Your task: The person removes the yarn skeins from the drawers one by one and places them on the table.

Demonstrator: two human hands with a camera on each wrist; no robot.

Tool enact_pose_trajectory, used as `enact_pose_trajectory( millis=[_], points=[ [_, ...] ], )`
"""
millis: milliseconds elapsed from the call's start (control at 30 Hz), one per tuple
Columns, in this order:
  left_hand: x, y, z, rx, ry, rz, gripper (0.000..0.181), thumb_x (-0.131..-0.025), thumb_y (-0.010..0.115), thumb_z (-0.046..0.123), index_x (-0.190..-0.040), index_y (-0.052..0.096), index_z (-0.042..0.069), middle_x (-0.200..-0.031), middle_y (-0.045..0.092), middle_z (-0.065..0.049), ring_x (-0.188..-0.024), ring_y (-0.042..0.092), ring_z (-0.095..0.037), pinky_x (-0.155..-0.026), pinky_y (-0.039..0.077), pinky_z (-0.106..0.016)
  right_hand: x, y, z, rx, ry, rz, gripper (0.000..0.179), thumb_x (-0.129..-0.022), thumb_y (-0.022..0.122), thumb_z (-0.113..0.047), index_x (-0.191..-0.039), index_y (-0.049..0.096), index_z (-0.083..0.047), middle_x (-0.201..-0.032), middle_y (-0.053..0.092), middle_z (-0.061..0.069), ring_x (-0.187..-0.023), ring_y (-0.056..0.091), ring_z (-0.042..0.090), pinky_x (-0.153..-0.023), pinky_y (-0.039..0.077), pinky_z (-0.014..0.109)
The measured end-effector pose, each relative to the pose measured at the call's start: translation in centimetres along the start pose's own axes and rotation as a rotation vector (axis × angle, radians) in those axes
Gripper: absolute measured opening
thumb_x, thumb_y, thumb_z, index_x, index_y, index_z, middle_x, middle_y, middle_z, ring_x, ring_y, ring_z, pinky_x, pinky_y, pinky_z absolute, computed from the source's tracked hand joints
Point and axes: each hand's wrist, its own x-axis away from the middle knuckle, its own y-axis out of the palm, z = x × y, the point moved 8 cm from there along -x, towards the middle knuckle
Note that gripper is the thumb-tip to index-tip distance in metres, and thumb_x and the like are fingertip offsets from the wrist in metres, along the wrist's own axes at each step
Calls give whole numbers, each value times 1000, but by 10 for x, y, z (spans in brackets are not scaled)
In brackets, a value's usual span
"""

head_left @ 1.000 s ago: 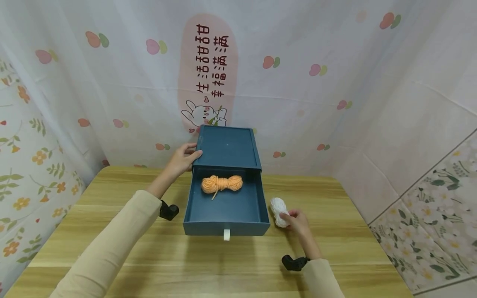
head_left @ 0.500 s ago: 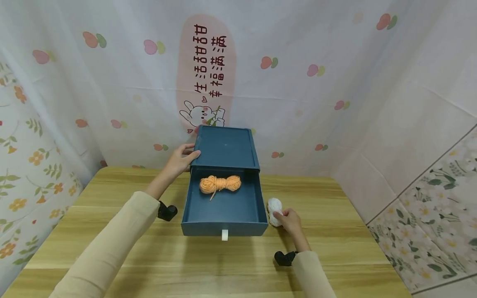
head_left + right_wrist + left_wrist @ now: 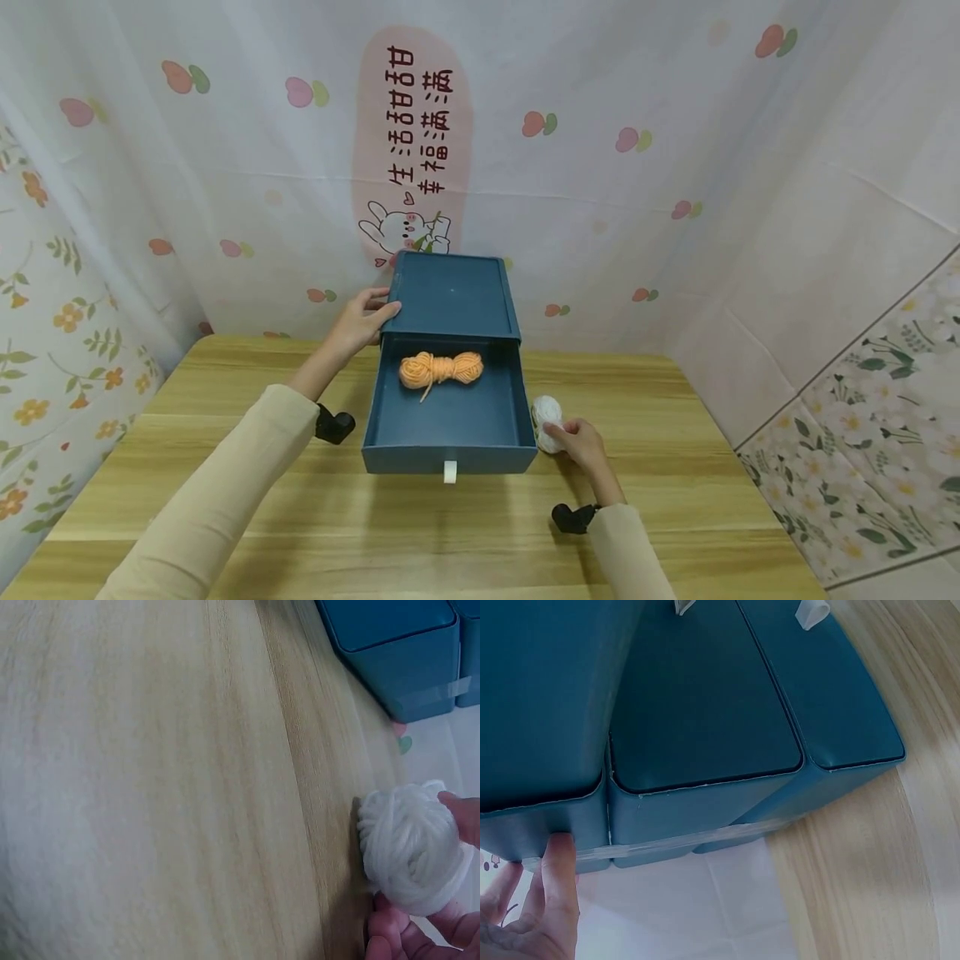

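A dark blue drawer box (image 3: 453, 292) stands at the back of the table with its top drawer (image 3: 450, 460) pulled out, a white tab on its front. Inside lies a skein of orange yarn (image 3: 441, 368), tied at its middle. My left hand (image 3: 363, 321) rests on the box's left side near the top edge; extended fingers (image 3: 557, 877) touch the side wall in the left wrist view. Just right of the drawer, my right hand (image 3: 583, 443) pinches a skein of white yarn (image 3: 412, 847), thumb on one side and fingers on the other.
Closed lower drawers (image 3: 705, 697) with white tabs sit under the pulled-out one, and clear tape (image 3: 675, 844) runs along the box's side. The wooden table (image 3: 300, 533) ends at a printed curtain (image 3: 585, 208) behind the box.
My right hand has moved left with the white yarn, closer to the drawer's right wall. The left hand stays on the box, and the head view has shifted slightly.
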Motion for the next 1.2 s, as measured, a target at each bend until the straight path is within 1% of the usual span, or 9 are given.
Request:
enact_pose_trajectory(
  millis=[167, 333, 433, 500, 600, 667, 767, 1000, 1200],
  points=[
    [0, -1, 0, -2, -4, -1, 60, -93, 47, 35, -143, 26, 10, -137, 36, -22, -117, 48, -37, -88, 49, -46, -1, 2, 1, -11, 25, -6, 41, -80, 65, -39, -88, 52, -1, -78, 50, 3, -66, 50, 12, -55, 43, 22],
    [1, 0, 1, -4, -4, -3, 60, -93, 47, 36, -143, 26, 10, -137, 36, -22, -117, 48, -37, -89, 48, -46, 2, 2, -1, -45, 30, -45, 47, -81, 65, -42, -97, 53, 1, -78, 50, 3, -66, 49, 12, -55, 44, 23],
    [1, 0, 1, 3, -6, 0, 59, -93, 48, 35, -143, 27, 10, -137, 36, -22, -116, 49, -36, -89, 48, -46, 4, -2, -7, -39, 9, -67, 51, -82, 63, -42, -104, 53, 3, -88, 54, 10, -73, 53, 15, -60, 48, 26],
    [0, 0, 2, 3, 0, 3, 59, -93, 48, 35, -143, 27, 10, -136, 37, -22, -116, 49, -37, -89, 48, -46, 7, -7, -14, -12, -10, -73, 52, -83, 62, -41, -108, 51, 3, -99, 56, 16, -82, 56, 21, -68, 50, 30],
    [0, -1, 2, 3, -1, 5, 59, -93, 48, 36, -142, 28, 10, -136, 37, -22, -115, 49, -36, -88, 48, -46, 11, -16, -28, 26, -46, -71, 54, -85, 59, -41, -114, 49, 4, -115, 52, 23, -98, 54, 29, -81, 47, 38],
    [0, -1, 2, 3, 0, 5, 59, -93, 47, 35, -143, 27, 10, -136, 37, -22, -115, 49, -36, -88, 48, -46, 12, -23, -40, 18, -64, -78, 55, -86, 58, -41, -118, 47, 3, -120, 49, 23, -106, 51, 33, -87, 44, 43],
    [0, -2, 2, 9, -2, 11, 58, -93, 48, 35, -142, 28, 10, -136, 38, -22, -114, 50, -37, -88, 49, -46, 15, -33, -62, 6, -112, -86, 56, -87, 57, -40, -122, 45, 2, -124, 46, 22, -112, 47, 34, -90, 42, 45],
    [0, -1, 1, 12, 5, 7, 58, -93, 48, 33, -142, 28, 9, -136, 38, -22, -115, 49, -37, -88, 48, -46, 35, -63, -129, 58, -292, -72, 51, -87, 57, -38, -121, 48, -1, -121, 50, 19, -109, 50, 32, -85, 46, 41],
    [-1, -2, 0, -2, 3, 3, 59, -93, 47, 35, -143, 27, 10, -137, 37, -22, -115, 49, -37, -88, 48, -46, 61, -78, -190, 112, -429, -145, 47, -88, 56, -40, -118, 49, -4, -119, 52, 14, -108, 50, 29, -85, 46, 39]
  ],
)
